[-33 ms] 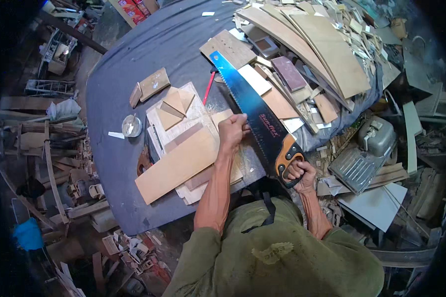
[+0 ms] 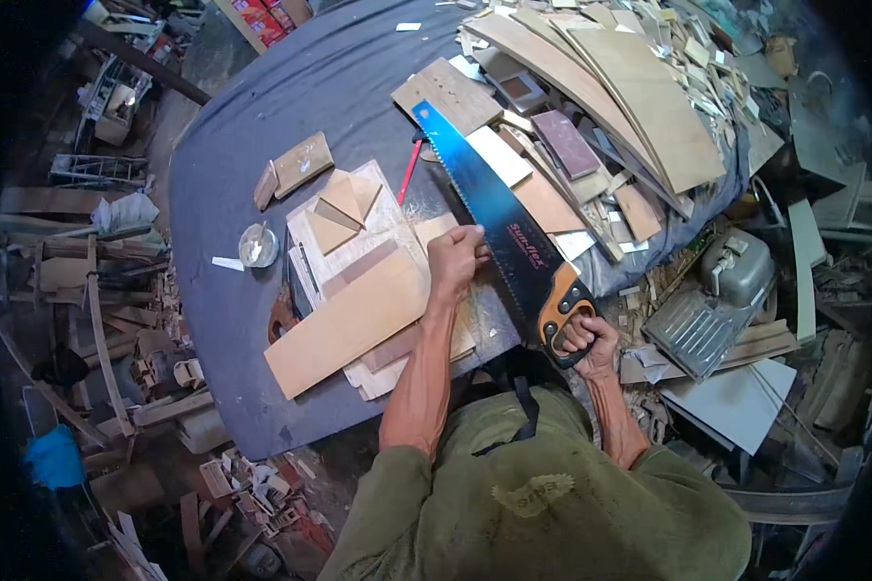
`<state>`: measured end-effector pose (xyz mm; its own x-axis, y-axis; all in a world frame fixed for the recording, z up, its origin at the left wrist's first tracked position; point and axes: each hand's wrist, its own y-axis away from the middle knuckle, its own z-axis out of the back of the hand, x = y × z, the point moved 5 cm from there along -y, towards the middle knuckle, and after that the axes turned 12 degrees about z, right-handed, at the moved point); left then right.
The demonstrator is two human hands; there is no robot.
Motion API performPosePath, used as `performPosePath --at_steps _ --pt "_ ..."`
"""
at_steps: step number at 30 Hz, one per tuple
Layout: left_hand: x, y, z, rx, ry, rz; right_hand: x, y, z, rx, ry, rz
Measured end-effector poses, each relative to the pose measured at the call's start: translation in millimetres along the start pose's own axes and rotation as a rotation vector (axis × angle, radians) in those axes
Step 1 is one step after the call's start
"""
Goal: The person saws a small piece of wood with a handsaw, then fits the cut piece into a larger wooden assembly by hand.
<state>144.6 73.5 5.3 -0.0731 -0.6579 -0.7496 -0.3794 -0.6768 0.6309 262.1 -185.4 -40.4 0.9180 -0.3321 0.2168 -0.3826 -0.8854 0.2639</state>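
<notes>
A handsaw (image 2: 480, 174) with a dark blue blade and an orange-and-black handle slants across the worktable, its tip pointing away and to the left. My right hand (image 2: 591, 341) is wrapped round the handle near my waist. The fingers of my left hand (image 2: 457, 259) are curled closed, thumb and forefinger pinching at the toothed edge about midway along the blade. Beneath my left forearm lies a pale wooden board (image 2: 349, 324), stacked on other thin pieces. A second saw's brown wooden handle (image 2: 281, 318) pokes out left of that stack.
Dark cloth (image 2: 233, 378) covers the table. Small wood blocks (image 2: 302, 165), a round tub (image 2: 258, 246) and a red pencil-like stick (image 2: 410, 172) lie on it. Offcuts and long curved boards (image 2: 649, 107) are heaped at the far right. A metal sink (image 2: 707, 310) stands beyond the right edge.
</notes>
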Motion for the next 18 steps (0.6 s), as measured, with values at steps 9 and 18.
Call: performPosePath --at_steps 9,18 --pt "-27 45 -25 -0.089 -0.392 -0.311 -2 1 -30 -0.06 0.419 0.128" --pt "-9 59 -35 -0.155 -0.46 -0.446 -11 0 -47 -0.09 0.409 0.21"
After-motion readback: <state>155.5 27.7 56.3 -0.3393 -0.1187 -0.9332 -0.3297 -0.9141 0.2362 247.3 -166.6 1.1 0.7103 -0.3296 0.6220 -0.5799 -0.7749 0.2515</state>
